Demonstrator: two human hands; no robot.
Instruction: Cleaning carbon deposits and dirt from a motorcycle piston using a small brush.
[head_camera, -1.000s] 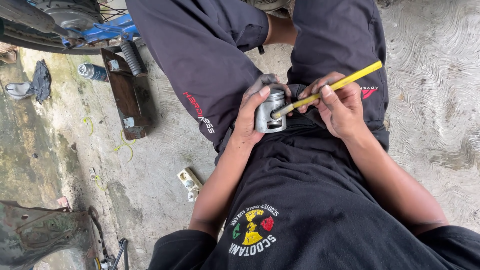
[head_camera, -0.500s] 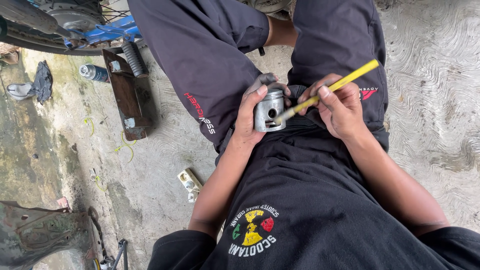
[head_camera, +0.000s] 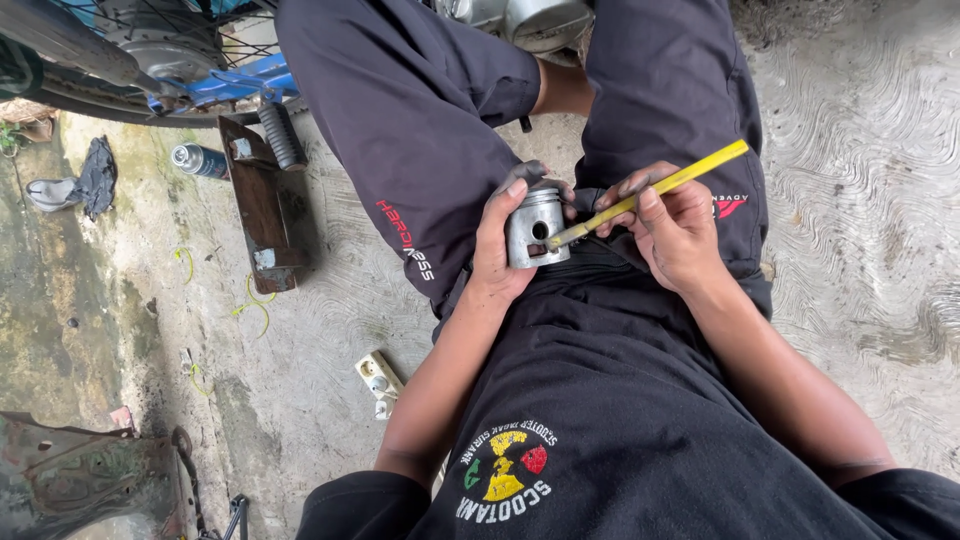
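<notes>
Centre frame, above the lap: piston (head_camera: 536, 228), grey metal, gripped round its side by the left hand (head_camera: 497, 250). Right hand (head_camera: 675, 230) pinches a yellow tool (head_camera: 650, 193), tip touching the piston. Upper left: spray can (head_camera: 199, 160), footrest (head_camera: 281, 135) on the floor (head_camera: 860, 150).

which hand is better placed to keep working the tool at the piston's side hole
Right. The right hand already grips the yellow tool, its tip at the side hole of the piston. The left hand is wrapped around the piston, steadying it.
</notes>
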